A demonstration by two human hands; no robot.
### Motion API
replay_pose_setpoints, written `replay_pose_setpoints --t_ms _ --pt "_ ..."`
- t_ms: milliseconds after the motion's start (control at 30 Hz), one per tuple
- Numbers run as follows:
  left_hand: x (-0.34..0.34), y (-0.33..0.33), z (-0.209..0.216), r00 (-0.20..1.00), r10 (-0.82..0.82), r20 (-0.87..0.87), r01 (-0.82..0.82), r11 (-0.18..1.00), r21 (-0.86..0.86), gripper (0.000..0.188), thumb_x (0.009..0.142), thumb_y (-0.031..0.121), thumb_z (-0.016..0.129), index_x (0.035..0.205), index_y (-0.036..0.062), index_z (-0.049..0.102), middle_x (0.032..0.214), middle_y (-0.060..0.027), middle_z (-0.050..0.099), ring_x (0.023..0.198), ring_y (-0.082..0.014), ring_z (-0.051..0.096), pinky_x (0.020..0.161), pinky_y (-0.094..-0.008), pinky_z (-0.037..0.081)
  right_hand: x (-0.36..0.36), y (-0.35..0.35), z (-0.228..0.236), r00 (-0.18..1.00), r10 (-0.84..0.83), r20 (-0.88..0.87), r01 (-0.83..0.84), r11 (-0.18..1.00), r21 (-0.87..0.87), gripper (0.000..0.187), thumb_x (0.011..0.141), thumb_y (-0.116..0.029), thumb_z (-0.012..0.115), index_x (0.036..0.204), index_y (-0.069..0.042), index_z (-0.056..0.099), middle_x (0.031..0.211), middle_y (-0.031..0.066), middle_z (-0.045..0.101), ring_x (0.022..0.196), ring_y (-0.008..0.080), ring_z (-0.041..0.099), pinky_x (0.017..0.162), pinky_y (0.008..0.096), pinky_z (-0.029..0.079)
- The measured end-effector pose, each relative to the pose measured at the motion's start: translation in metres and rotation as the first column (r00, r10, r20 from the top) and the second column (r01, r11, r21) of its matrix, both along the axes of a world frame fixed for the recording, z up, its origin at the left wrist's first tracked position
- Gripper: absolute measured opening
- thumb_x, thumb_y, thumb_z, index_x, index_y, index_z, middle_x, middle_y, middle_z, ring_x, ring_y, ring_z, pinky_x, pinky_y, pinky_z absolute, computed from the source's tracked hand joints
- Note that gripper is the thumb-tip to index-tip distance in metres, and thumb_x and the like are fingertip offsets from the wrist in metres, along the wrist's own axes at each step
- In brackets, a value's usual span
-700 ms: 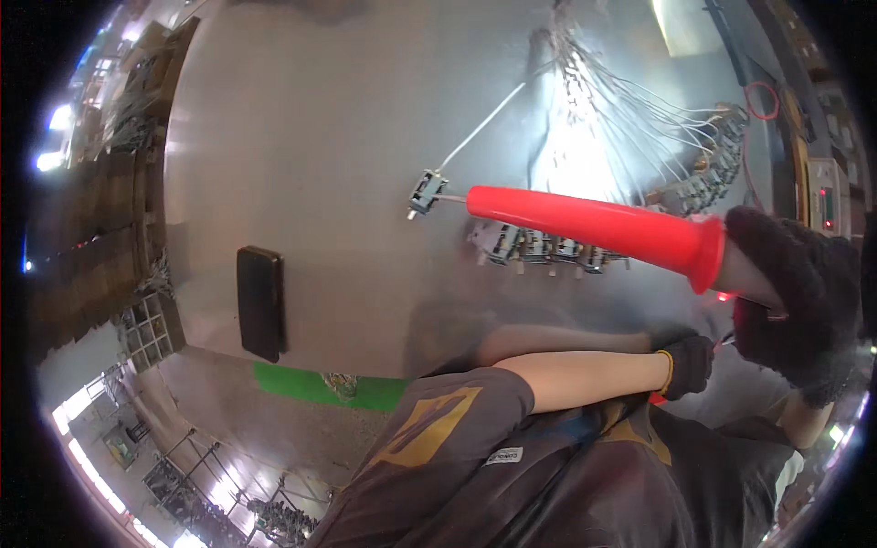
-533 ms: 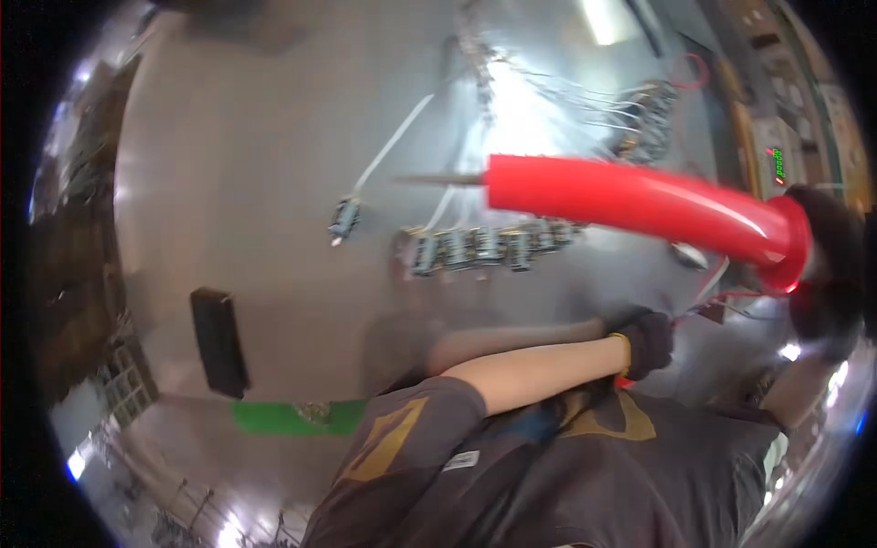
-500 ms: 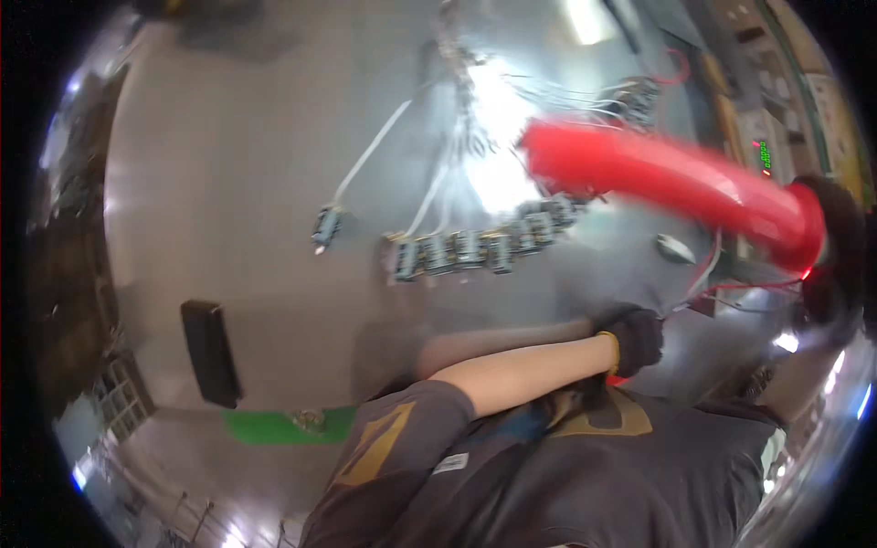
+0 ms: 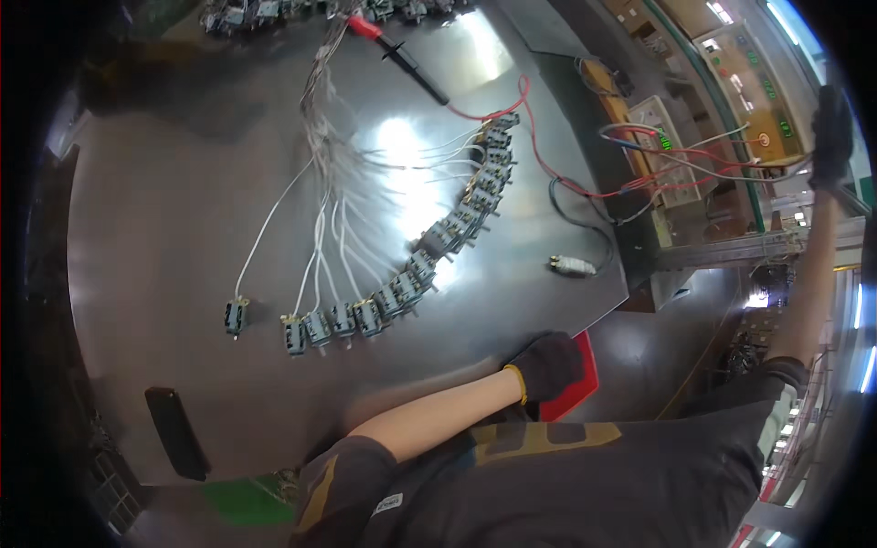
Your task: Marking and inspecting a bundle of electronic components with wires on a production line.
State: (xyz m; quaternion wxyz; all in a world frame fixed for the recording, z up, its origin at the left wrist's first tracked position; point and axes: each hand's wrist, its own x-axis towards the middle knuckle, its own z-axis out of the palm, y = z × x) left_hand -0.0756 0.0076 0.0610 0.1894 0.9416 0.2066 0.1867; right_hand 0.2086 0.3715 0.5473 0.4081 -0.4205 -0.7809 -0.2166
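On the left of the steel table lies a flat black slab, well apart from the wiring. A lone grey-blue connector block sits on its own white wire just left of the curved row of connector blocks. Above the row rests a test probe with a red and black grip. The left hand, in a black glove, has its fingers drawn together and lies on a red piece at the table's near edge; whether it grips that piece cannot be told. Right of it are a small metal plug and a meter box with red leads. The right hand, also gloved, is raised high beside the control panel, at the picture's rim; its fingers are too blurred to tell whether they are spread or closed. To do this well, I judge the left hand should brace on the edge without sliding toward the blocks. The high reach should stay above the red leads so a forearm does not drag them or the meter. Counted: one slab, one lone block and about fifteen in the row, where the upper ones crowd too closely to be sure. There is also one probe, one plug, one meter box and two gloved hands.
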Motion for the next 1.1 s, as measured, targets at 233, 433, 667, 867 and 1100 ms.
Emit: replay_pose_setpoints --t_ms 233,433,667,867,1100 --pt "-0.005 0.001 0.000 0.998 0.012 0.062 -0.011 1.000 -0.008 0.009 0.087 0.020 0.067 0.091 0.0161 0.073 0.101 -0.0085 0.073 0.098 -0.0291 0.072 0.084 -0.0451 0.060 -0.051 0.026 -0.180 0.917 -0.327 0.227 0.366 0.917 -0.157 0.055 0.101 -0.049 0.067 0.134 -0.005 0.069 0.115 0.0196 0.075 0.101 0.0332 0.074 0.087 0.0430 0.056" --pt "0.007 -0.004 -0.012 0.984 0.114 0.137 -0.134 0.979 0.151 0.008 0.082 0.021 0.068 0.086 0.0164 0.072 0.094 -0.0070 0.070 0.088 -0.0283 0.071 0.061 -0.0448 0.059 -0.067 0.048 -0.313 0.942 -0.257 0.214 0.332 0.808 -0.487 0.062 0.097 -0.060 0.068 0.132 -0.009 0.070 0.116 0.0242 0.076 0.106 0.0424 0.073 0.092 0.0490 0.056" --pt "0.025 -0.011 -0.030 0.947 0.211 0.241 -0.242 0.965 0.104 0.008 0.080 0.022 0.070 0.077 0.0139 0.070 0.083 -0.0080 0.069 0.075 -0.0268 0.070 0.053 -0.0444 0.056 -0.062 0.053 -0.415 0.863 -0.370 0.345 0.498 0.508 -0.702 0.071 0.096 -0.066 0.063 0.142 -0.012 0.067 0.126 0.0268 0.074 0.120 0.0477 0.070 0.100 0.0547 0.055" --pt "0.026 -0.006 -0.023 0.964 0.170 0.206 -0.120 0.965 -0.235 0.018 0.087 0.024 0.065 0.080 0.0097 0.075 0.083 -0.0132 0.073 0.080 -0.0315 0.072 0.074 -0.0474 0.057 -0.062 0.048 -0.444 0.914 -0.328 0.241 0.384 0.501 -0.775 0.057 0.101 -0.052 0.066 0.140 -0.009 0.065 0.126 0.0247 0.074 0.120 0.0426 0.071 0.100 0.0490 0.055" --pt "0.035 -0.011 -0.019 0.942 0.300 0.153 -0.250 0.926 -0.282 0.018 0.084 0.024 0.069 0.079 0.0080 0.077 0.084 -0.0122 0.072 0.081 -0.0324 0.072 0.064 -0.0456 0.057 -0.084 0.041 -0.439 0.844 -0.346 0.410 0.537 0.549 -0.640 0.052 0.102 -0.041 0.065 0.141 -0.007 0.064 0.133 0.0270 0.069 0.122 0.0455 0.068 0.103 0.0509 0.053"
